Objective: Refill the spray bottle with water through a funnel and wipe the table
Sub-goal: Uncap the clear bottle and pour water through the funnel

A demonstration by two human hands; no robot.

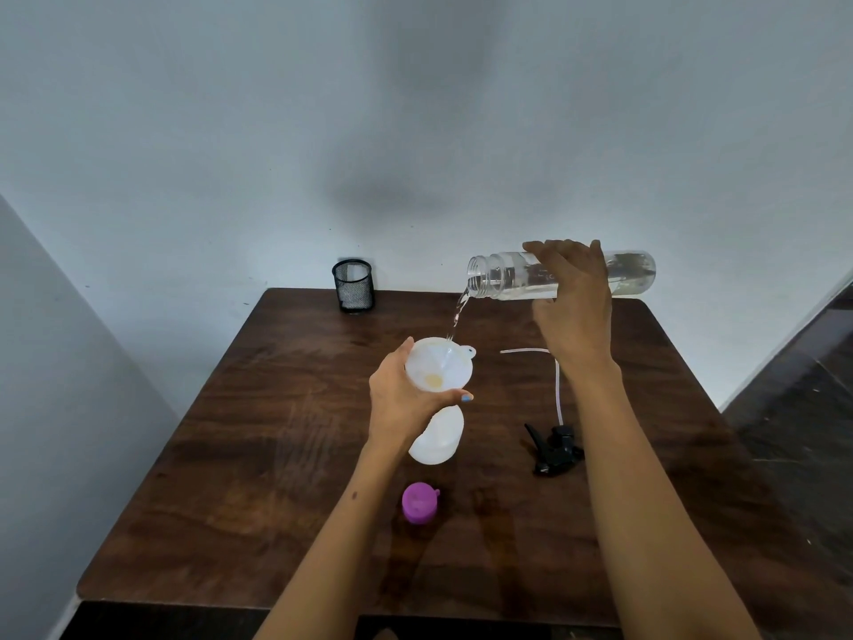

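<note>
1. Right hand (pixel 572 302) grips a clear water bottle (pixel 507 275) tipped sideways, water streaming into the funnel (pixel 438 364).
2. Left hand (pixel 406 399) holds funnel atop the white spray bottle (pixel 438 436) on the counter (pixel 277 455).
3. Purple cap (pixel 419 502) and black sprayer head (pixel 554 450) lie nearby.

text: none legible | clear bottle (pixel 512 274): faint marks, perhaps print, too blurred to read

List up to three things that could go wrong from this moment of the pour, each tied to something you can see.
1. The thin water stream lands near the far rim of the white plastic funnel; a small wobble of the clear plastic water bottle in the right hand could spill onto the dark wooden table.
2. The left hand alone steadies the funnel on the white spray bottle; it might tip.
3. Spilled water could reach the black trigger sprayer head.
</note>
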